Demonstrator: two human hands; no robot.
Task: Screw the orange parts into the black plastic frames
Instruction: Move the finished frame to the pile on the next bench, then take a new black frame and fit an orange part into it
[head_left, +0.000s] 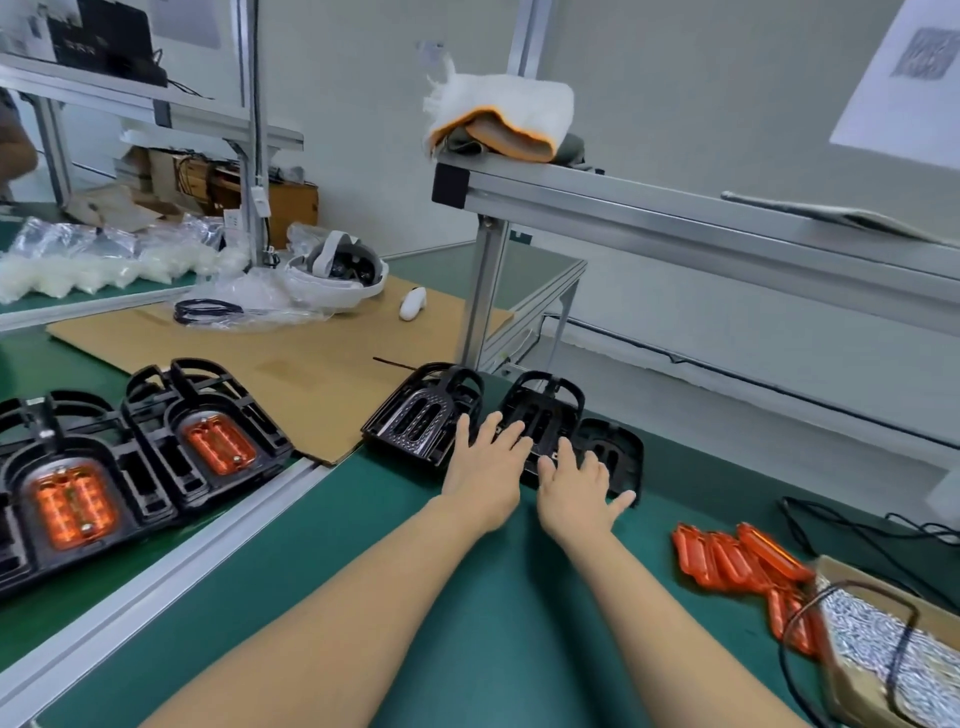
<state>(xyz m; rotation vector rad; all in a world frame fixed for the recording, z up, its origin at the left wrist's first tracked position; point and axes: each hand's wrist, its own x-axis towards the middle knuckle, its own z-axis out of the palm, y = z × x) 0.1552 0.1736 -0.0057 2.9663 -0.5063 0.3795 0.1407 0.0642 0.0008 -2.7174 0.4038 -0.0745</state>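
on black frames, both hands

1. Two bare forearms come up from the lower edge, uncovered to the frame's edge, with no sleeve in sight.
2. The left hand wears no glove, ring or watch.
3. The right hand is equally bare, wrist included.

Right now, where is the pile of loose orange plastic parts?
In the head view, the pile of loose orange plastic parts lies on the green mat at lower right, beside the cardboard box of screws.
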